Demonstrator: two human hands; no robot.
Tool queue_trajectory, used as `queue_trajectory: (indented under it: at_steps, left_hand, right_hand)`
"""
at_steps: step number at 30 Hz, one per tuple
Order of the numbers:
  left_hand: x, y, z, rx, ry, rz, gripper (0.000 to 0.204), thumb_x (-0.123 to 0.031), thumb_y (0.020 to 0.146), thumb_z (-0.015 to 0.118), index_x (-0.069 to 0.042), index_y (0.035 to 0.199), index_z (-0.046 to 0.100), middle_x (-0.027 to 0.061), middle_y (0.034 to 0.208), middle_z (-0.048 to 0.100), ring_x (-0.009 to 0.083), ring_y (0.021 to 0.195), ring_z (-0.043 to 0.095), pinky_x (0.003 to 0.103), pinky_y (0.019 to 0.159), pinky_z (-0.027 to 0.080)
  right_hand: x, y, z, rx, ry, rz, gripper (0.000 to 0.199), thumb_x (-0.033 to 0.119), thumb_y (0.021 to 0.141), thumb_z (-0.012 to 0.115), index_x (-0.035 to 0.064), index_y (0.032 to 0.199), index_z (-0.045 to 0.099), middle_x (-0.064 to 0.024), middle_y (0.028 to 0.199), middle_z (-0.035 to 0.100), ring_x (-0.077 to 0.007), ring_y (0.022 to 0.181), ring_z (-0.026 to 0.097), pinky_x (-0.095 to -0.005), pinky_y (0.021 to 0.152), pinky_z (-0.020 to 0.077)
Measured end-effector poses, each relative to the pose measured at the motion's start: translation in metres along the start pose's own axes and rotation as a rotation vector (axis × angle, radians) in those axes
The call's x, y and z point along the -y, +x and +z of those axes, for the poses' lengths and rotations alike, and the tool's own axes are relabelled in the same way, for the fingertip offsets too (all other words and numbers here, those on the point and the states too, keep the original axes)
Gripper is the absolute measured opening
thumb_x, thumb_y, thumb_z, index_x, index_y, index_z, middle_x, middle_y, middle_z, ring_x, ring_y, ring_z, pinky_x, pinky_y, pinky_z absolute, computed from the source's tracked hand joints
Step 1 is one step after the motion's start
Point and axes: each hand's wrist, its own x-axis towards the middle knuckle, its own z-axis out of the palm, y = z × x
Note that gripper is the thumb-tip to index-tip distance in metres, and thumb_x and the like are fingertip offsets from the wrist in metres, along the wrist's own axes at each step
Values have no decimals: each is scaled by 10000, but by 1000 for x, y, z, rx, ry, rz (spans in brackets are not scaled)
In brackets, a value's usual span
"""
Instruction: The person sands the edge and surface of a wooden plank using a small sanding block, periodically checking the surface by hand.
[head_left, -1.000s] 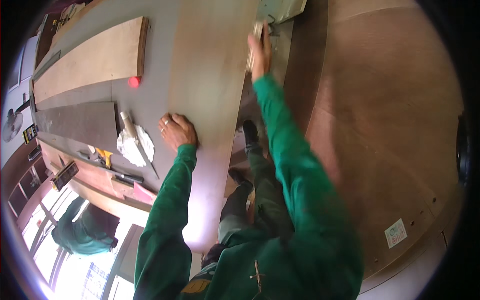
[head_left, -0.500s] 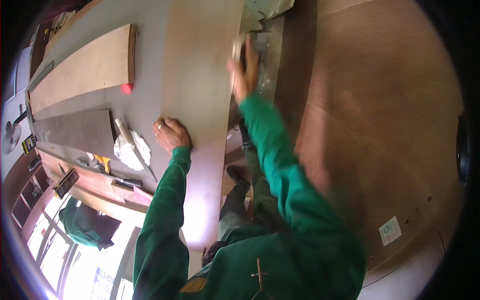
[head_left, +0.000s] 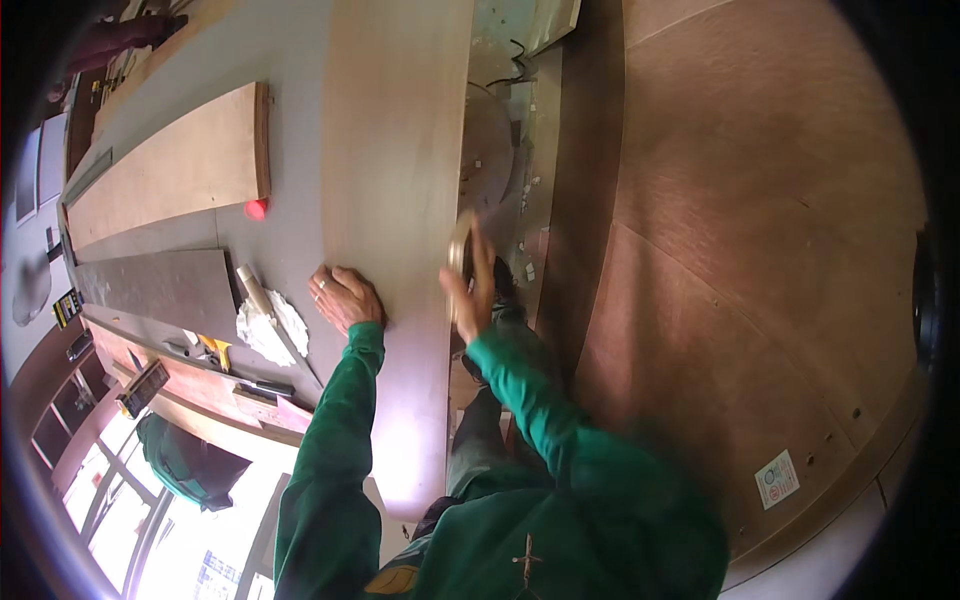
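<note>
A long pale wooden board (head_left: pixel 395 130) lies on the grey worktop in front of me. My left hand (head_left: pixel 346 298) rests on it at its left edge, pressing down with fingers slightly bent and a ring on one finger. At the board's right edge, my right hand (head_left: pixel 474 290) grips a narrow pale block that looks like a sanding block (head_left: pixel 459 250). The block stands upright along the edge. Motion blurs it a little, and the palm covers part of it.
Left of the board lie a wooden plank (head_left: pixel 180 165), a red cap (head_left: pixel 256 209), a dark flat panel (head_left: pixel 160 285) and a wooden-handled tool (head_left: pixel 256 291) on a crumpled white cloth (head_left: pixel 283 335). A large brown panel (head_left: pixel 740 250) stands at my right.
My right hand has moved toward me along the board's right edge with the block. My left hand has stayed on the board. The view has shifted slightly.
</note>
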Motion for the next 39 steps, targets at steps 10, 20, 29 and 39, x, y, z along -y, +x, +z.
queue_trajectory:
  at_steps: [10,20,29,39]
  left_hand:
    - [-7,-4,6,3,-3,-3,359,-225,901,431,59,1102,519,249,1077,533,405,1020,504,486,886,392]
    - [-10,-5,2,66,-3,21,362,-226,913,410,54,1117,514,255,1074,533,417,1019,501,494,887,387]
    - [-11,-1,9,54,-9,-22,382,-251,923,393,58,1115,511,255,1087,527,422,1024,497,498,892,383]
    - [-5,-6,2,2,-15,35,379,-228,921,389,87,1089,516,281,1062,530,444,994,502,508,887,390]
  right_hand:
    - [11,108,1,-48,106,4,870,382,734,698,217,1480,284,-281,1478,215,-422,1333,275,-505,1107,203]
    - [41,190,-9,-122,86,71,818,318,766,660,157,1477,289,-207,1405,349,-342,1320,333,-424,1095,260]
    - [22,164,-4,-106,369,48,824,255,738,708,162,1463,327,-181,1350,464,-313,1235,442,-464,1064,310]
    - [-24,23,0,-50,117,80,756,164,768,590,75,1462,303,-112,1474,330,-231,1341,321,-355,1028,363]
